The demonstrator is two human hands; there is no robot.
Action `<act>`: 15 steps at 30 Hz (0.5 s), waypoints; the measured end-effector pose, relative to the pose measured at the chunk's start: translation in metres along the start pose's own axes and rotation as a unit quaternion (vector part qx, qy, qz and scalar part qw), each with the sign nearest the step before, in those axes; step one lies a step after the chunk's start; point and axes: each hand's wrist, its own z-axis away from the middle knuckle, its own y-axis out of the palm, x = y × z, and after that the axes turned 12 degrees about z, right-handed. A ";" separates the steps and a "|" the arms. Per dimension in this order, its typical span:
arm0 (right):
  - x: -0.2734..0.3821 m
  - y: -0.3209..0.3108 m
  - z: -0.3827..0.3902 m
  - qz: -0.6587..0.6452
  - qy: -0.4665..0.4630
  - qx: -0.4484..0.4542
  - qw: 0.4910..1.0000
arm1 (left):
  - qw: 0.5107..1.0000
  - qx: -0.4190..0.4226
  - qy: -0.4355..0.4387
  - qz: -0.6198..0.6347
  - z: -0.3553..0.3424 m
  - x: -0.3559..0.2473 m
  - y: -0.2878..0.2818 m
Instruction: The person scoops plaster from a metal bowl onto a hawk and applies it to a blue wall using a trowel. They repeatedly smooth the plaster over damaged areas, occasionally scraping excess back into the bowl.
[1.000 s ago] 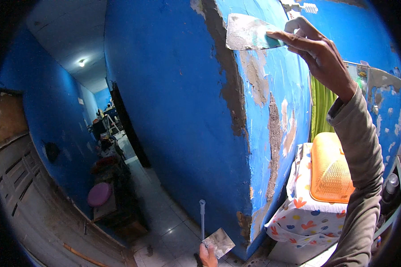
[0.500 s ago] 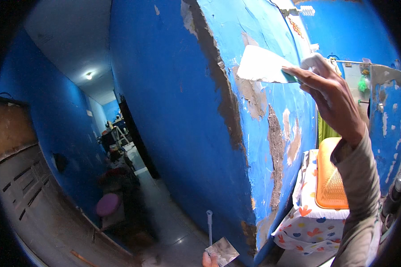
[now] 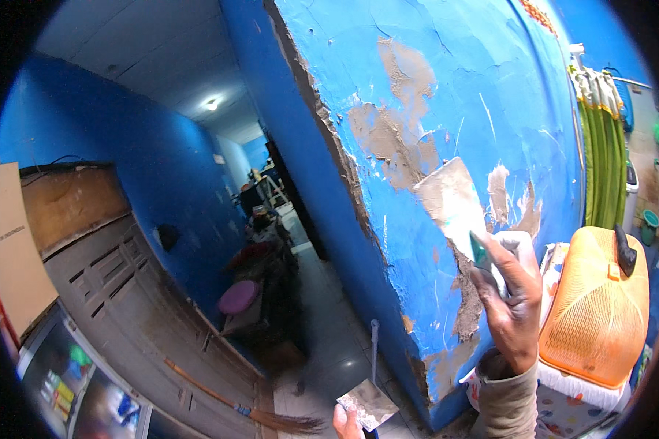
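Against the blue wall [image 3: 432, 95], at its chipped corner, the right hand [image 3: 511, 307] presses a broad putty knife [image 3: 450, 201] flat onto the paint, its blade smeared with grey filler. The fingers are clamped on the green handle, the forefinger laid along it toward the blade. The blade sits just below a large grey patch [image 3: 395, 139] where the paint is gone, and just above a rough bare strip [image 3: 467, 307] running down toward the base of the corner.

Low at the bottom edge, the left hand [image 3: 346, 423] shows only its fingertips, closed on the edge of a small flat plate [image 3: 368, 404] that carries grey filler; how the rest of that hand grips cannot be told.

By the look of it, the step in hand is spreading or scraping filler along the damaged corner. The next move likely calls for a steady pull with the blade kept at a low angle, firm enough to press the filler into the bare strip without lifting more loose paint.

An orange plastic basket [image 3: 593, 307] stands just beside the right wrist, and a broom [image 3: 234, 402] lies on the floor.
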 end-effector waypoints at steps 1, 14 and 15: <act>-0.002 0.000 -0.004 0.018 -0.008 0.007 1.000 | 0.999 -0.004 -0.015 0.030 0.006 0.000 0.001; -0.022 0.016 -0.145 0.165 -0.325 -0.027 0.931 | 0.995 -0.087 0.047 0.016 0.059 0.013 0.007; -0.027 0.023 -0.154 0.153 -0.353 -0.020 0.923 | 0.993 -0.104 0.060 -0.003 0.064 0.012 0.011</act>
